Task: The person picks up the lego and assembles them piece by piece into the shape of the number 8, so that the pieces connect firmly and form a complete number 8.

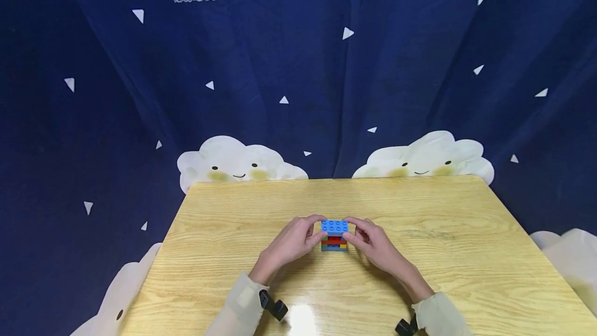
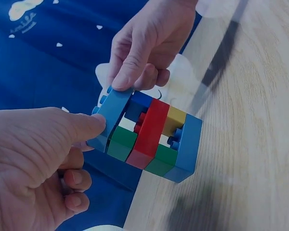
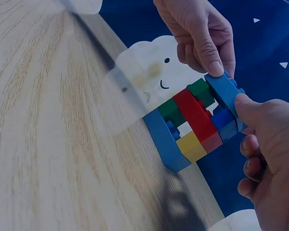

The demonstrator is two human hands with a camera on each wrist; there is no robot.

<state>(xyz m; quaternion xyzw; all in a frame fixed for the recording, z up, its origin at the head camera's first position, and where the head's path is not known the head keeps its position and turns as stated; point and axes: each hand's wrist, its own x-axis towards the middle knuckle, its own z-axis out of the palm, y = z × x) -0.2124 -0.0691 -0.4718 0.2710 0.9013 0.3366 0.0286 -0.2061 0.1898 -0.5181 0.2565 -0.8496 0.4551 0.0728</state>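
A stack of toy building bricks stands in front of me on the wooden table (image 1: 224, 206). On its top lies a long blue brick (image 1: 334, 227), studs up. My left hand (image 1: 294, 240) pinches this brick's left end between thumb and fingers, and my right hand (image 1: 380, 248) pinches the right end. A thin dark gap shows beneath it in the left wrist view. Under it are a small green brick (image 2: 123, 143) and a small blue brick (image 3: 224, 124), then a long red brick (image 2: 149, 132). Another green brick (image 2: 161, 161), a yellow brick (image 3: 191, 147) and a long blue base brick (image 2: 188, 149) form the lower part.
A dark blue curtain (image 1: 280, 66) with white triangles and smiling clouds hangs behind the table and along its sides. Small black devices (image 1: 273, 305) are strapped at both wrists. Light glares off the table's near part.
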